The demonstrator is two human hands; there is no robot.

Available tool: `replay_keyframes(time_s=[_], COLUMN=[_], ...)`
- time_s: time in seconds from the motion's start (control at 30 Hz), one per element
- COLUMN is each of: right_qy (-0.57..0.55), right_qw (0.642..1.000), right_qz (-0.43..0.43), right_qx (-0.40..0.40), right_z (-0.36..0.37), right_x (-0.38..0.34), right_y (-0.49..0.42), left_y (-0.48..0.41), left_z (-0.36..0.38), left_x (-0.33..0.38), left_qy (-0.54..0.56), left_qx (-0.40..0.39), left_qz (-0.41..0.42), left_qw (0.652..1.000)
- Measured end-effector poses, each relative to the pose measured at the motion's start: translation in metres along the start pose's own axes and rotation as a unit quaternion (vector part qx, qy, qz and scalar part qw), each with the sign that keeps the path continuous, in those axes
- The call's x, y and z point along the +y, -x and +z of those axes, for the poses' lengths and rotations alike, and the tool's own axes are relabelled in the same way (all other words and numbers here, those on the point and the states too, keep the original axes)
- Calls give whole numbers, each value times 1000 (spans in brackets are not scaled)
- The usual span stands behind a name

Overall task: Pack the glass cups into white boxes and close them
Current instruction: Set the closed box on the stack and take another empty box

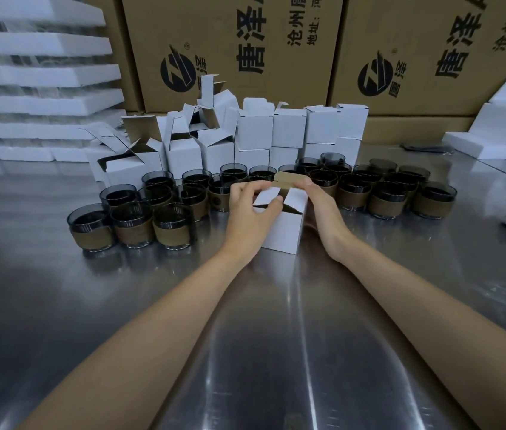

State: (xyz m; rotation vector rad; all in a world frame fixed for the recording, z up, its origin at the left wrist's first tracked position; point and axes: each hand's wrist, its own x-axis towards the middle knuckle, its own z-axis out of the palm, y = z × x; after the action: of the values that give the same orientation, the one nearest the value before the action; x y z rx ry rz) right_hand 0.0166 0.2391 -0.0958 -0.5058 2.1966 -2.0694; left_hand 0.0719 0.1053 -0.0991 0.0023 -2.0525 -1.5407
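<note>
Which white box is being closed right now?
The box in front of the cups, with the left hand and right hand on its flaps; the other boxes sit piled behind the cups, untouched.

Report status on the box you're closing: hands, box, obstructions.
Left hand grips white box, thumb on side flap. Right hand along its right side, fingers at lid flap. Lid not yet shut. Glass cups crowd behind, none blocking.
</note>
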Motion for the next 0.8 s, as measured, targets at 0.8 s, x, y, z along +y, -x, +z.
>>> replay_keyframes(time_s=[0.8], right_qy=[104], right_qw=[963], right_qz=[-195], right_qx=[158], right_z=[3], right_x=[-1], right_y=[11], left_y=[-6], left_z=[-12], left_x=[-10], left_qy=[-149], left_qx=[6], left_qz=[-66], left_qw=[987])
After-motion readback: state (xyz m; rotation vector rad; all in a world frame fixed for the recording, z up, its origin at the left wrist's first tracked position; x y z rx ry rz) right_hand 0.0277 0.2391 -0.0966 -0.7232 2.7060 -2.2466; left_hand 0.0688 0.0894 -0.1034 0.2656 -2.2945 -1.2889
